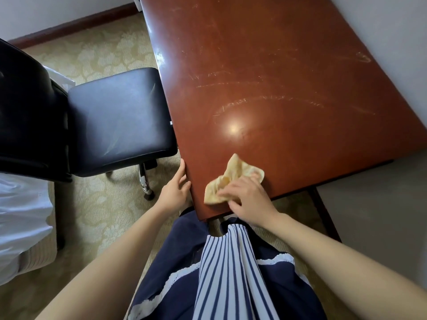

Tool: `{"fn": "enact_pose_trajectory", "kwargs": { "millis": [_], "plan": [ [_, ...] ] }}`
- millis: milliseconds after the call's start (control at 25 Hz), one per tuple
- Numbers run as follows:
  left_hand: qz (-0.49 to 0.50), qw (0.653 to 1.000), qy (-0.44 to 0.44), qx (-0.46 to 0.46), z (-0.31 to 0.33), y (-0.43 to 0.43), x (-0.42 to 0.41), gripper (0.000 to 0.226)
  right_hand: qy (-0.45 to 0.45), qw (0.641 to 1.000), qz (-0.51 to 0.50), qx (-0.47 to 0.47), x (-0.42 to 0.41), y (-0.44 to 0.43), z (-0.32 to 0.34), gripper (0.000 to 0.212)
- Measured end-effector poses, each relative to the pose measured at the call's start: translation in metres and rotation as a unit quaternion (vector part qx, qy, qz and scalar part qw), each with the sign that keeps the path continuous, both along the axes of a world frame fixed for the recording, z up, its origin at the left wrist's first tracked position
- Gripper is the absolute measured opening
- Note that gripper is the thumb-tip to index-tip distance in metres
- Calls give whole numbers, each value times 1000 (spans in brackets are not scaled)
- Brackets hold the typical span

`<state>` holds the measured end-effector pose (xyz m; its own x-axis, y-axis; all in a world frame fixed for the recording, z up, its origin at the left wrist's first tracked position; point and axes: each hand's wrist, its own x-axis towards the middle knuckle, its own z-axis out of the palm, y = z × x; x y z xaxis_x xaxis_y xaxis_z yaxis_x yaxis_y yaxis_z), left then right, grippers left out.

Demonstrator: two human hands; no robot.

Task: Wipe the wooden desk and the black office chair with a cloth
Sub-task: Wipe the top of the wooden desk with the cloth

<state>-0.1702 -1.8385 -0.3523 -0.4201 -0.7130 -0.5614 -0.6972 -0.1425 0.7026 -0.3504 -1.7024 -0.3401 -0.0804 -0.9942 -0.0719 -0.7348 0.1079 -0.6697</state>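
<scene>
Wiping the desk [277, 77]: my right hand [248, 197] grips the cloth [233, 174] (left hand [175, 188] flat against its edge). Next, I'd sweep outward.

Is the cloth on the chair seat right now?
No, the cloth lies on the wooden desk under the right hand, near its corner.

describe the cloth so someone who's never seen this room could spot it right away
Start at the big reddish-brown wooden desk that fills the upper right of the view. Go to its near corner, where the right hand grips a small crumpled cloth against the top. It is the only pale yellow, soft thing on that glossy, scratched surface.
</scene>
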Motion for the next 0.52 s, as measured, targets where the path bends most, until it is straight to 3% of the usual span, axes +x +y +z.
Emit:
{"fn": "enact_pose_trajectory", "kwargs": {
  "millis": [160,240,360,440,520],
  "plan": [
    [-13,999,-12,31,6,-9,3,67,44,979,192,-58,-20,-1,1,25],
    [-16,999,-17,40,11,-11,1,75,79,975,200,-63,-29,-27,2,24],
    [-8,999,-14,52,16,-7,-2,83,93,992,80,-29,-31,-75,3,27],
    [17,997,6,74,18,-6,-4,85,61,996,-66,14,-21,-106,3,30],
    [59,993,33,101,21,-7,-6,88,16,970,-238,54,-3,-128,5,29]
  ]
}}
